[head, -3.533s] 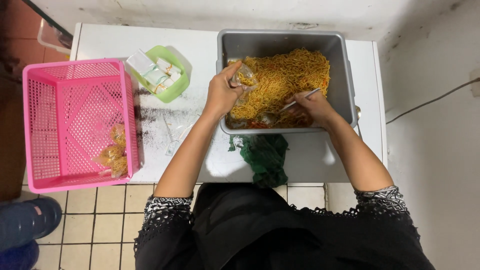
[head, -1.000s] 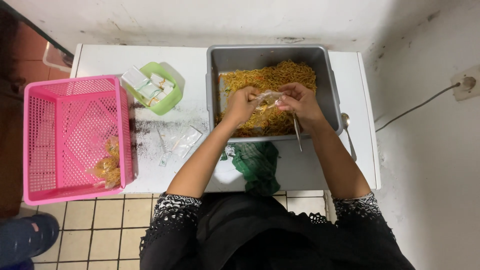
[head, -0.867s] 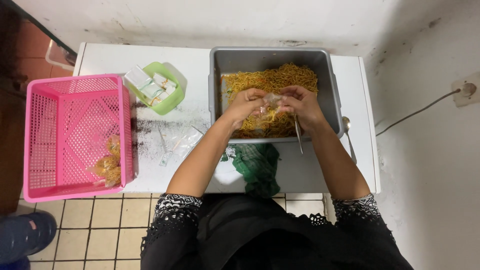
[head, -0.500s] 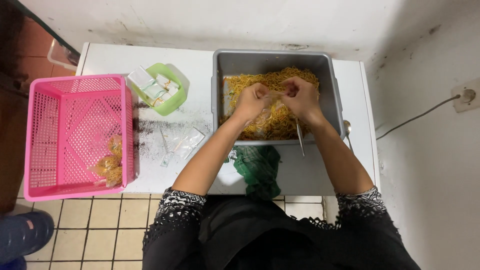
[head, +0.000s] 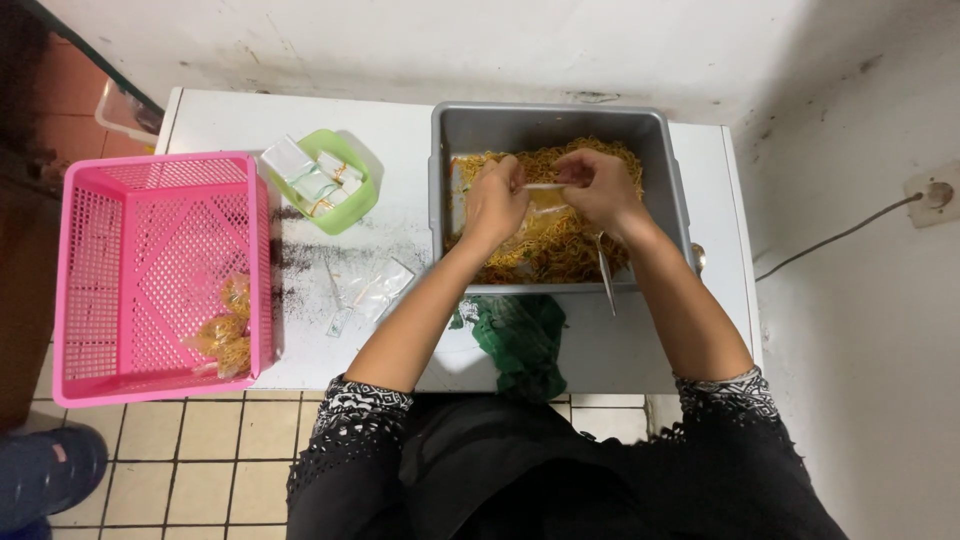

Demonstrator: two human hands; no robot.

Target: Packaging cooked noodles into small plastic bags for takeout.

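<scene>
— Status at the bench?

— Both hands are over the grey tub (head: 440,150) of fried noodles (head: 580,255). The left hand (head: 497,205) and right hand (head: 597,188) each pinch one end of the mouth of a small clear plastic bag (head: 548,205), fingers closed on it, stretching it flat between them. The bag hangs just above the noodles and seems part filled. A thin metal utensil (head: 606,280) slants from under the right hand over the tub's near rim.

— Advice for the sealing?

— In my judgement: keep the mouth taut and level, hold it over the tub so spills fall back, and pinch close to the contents.

— Surroundings?

— Filled packets (head: 225,330) lie in the pink basket (head: 90,260); spare empty bags (head: 365,290) on the white table (head: 400,130); a green cloth (head: 520,340) at its edge.
</scene>
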